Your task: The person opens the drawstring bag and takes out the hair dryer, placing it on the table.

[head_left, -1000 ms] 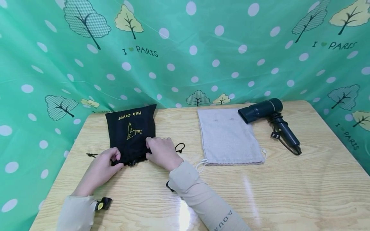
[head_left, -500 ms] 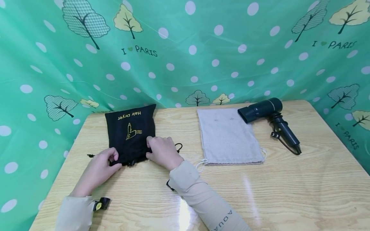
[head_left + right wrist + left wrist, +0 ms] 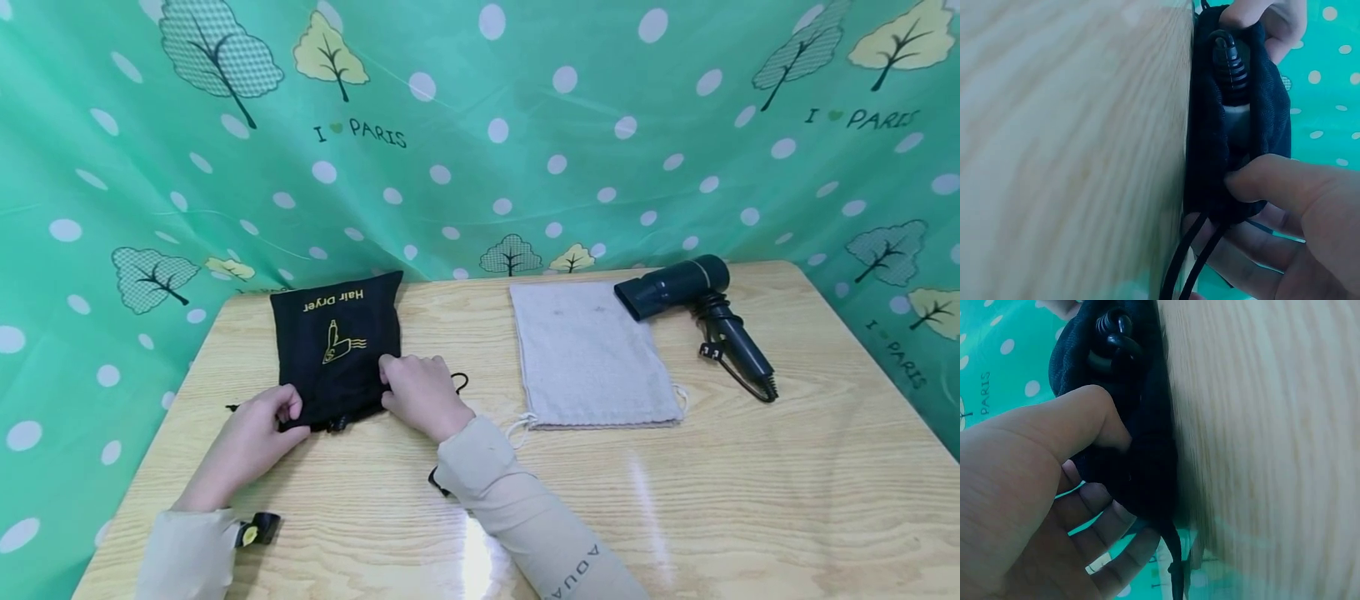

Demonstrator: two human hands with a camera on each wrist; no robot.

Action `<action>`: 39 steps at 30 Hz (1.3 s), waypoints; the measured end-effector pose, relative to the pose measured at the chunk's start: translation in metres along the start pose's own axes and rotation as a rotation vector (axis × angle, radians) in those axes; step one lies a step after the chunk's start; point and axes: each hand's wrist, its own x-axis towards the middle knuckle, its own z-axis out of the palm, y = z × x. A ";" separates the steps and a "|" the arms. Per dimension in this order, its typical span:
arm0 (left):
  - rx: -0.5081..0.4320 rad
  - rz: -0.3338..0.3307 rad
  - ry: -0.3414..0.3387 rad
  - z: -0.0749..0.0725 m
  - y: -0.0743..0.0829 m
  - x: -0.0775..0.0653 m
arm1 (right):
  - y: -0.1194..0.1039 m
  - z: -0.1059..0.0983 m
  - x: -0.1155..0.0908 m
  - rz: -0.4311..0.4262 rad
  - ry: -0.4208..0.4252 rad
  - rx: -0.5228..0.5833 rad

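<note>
A black drawstring bag (image 3: 341, 333), printed "Hair Dryer" in yellow, lies at the table's left with its mouth toward me. My left hand (image 3: 251, 437) pinches the left corner of that mouth between thumb and fingers. At the right corner, my right hand (image 3: 423, 396) pinches the cloth the same way. Between the hands the mouth gapes, and a ribbed cord end (image 3: 1232, 78) on a grey handle end shows inside; the rest of that item is hidden. Black drawstrings (image 3: 1197, 256) trail from the bag's right side beside my right fingers.
A light grey drawstring bag (image 3: 592, 358) lies flat at mid-table. Against its upper right corner rests a dark green hair dryer (image 3: 678, 287), its cord wound round the handle and its plug hanging beside it. A green dotted curtain (image 3: 450, 125) backs the wooden table (image 3: 675, 517).
Both hands keep their grip on the bag's mouth. The left hand and the bag shift very slightly left in view; the grey bag and green hair dryer stay put.
</note>
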 end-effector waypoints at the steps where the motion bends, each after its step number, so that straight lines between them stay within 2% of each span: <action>1: 0.001 -0.003 -0.002 0.000 0.000 0.000 | 0.000 0.000 0.000 0.004 -0.004 -0.001; 9: -0.001 -0.036 -0.031 -0.002 -0.003 -0.001 | -0.001 -0.002 0.001 0.012 -0.034 -0.025; 20: 0.004 -0.015 -0.013 -0.003 -0.006 -0.001 | 0.003 -0.003 0.000 -0.006 -0.013 0.030; 31: 0.009 -0.034 -0.046 -0.004 -0.006 -0.001 | 0.004 -0.005 0.001 -0.008 -0.020 0.048; 39: 0.026 -0.023 0.015 -0.004 -0.006 -0.002 | 0.005 -0.004 0.000 0.001 -0.032 0.064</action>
